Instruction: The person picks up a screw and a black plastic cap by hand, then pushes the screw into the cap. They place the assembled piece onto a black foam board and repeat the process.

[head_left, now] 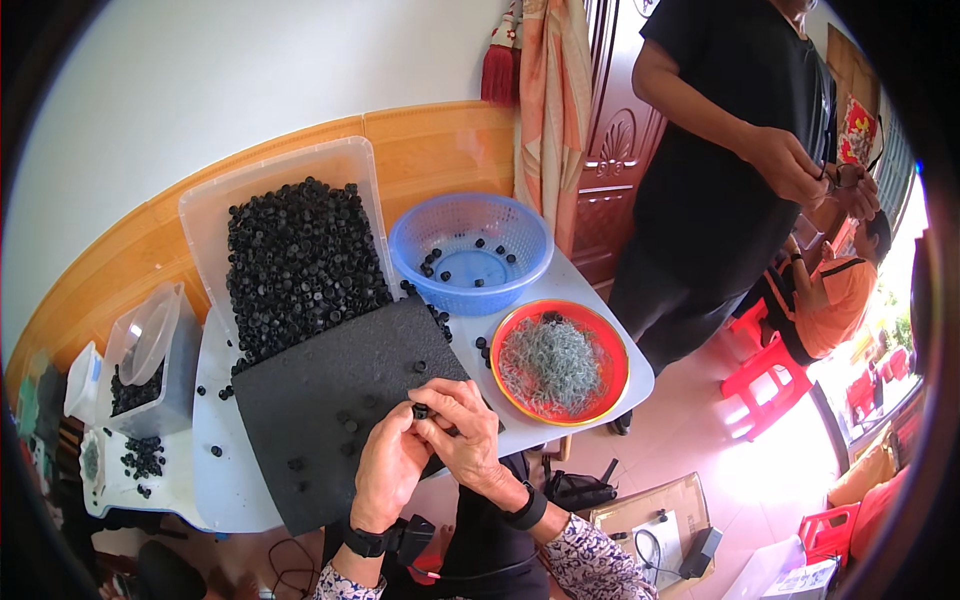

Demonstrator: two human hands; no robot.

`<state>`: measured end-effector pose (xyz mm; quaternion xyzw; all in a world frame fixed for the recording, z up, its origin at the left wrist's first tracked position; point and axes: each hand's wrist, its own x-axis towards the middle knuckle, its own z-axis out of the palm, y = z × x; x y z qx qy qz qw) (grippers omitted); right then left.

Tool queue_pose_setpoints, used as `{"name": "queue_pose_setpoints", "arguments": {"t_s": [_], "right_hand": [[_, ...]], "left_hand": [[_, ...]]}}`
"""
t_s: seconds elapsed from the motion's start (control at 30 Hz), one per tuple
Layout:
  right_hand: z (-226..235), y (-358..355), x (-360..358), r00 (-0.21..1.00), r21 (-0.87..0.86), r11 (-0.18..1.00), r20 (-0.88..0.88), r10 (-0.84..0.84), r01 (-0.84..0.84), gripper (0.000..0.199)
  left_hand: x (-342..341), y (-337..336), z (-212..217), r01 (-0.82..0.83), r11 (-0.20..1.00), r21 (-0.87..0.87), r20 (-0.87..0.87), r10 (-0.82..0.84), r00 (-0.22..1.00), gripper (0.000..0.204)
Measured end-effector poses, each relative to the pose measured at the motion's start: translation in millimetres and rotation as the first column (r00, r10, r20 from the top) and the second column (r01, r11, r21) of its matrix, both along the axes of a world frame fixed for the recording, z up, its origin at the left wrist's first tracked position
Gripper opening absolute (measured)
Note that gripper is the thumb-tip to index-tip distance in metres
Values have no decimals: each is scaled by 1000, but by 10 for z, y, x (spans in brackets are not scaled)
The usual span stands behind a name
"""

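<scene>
White table (dark mat atop) by wooden wainscot.

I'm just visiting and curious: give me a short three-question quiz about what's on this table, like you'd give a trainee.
1. True or false: the blue basket is filled to the brim with black parts.
2. What fills the red bowl? A) black parts B) thin grey wire pieces C) water
3. Fill in: the left hand and right hand together hold a small black part above the black ____.

Key: 1 false, only a few parts lie in it; 2 B; 3 mat.
</scene>
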<state>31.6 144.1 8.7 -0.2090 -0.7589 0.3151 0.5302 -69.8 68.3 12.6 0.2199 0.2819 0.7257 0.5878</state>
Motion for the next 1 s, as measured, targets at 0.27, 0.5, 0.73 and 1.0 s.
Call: {"name": "queue_pose_setpoints", "arguments": {"t_s": [0.27,0.5,0.73,1.0], "right_hand": [[-10,-31,-3,1000,49,999,-22,2,-1,37],[-19,-63,-2,1000,5,1000,2,5,-5,39],[-36,-82,-7,1000,7,1000,-2,27,-27,37],[-48,-89,22,999,36,999,-50,22,-20,37]], "left_hand": [[30,-55,65,-25,1000,3,-27,26,999,33],[19,-73,47,-39,999,-31,-11,39,999,28],[35,-100,39,-66,997,-46,26,68,997,26],[46,-115,-10,-36,998,-58,47,39,998,28]]}}
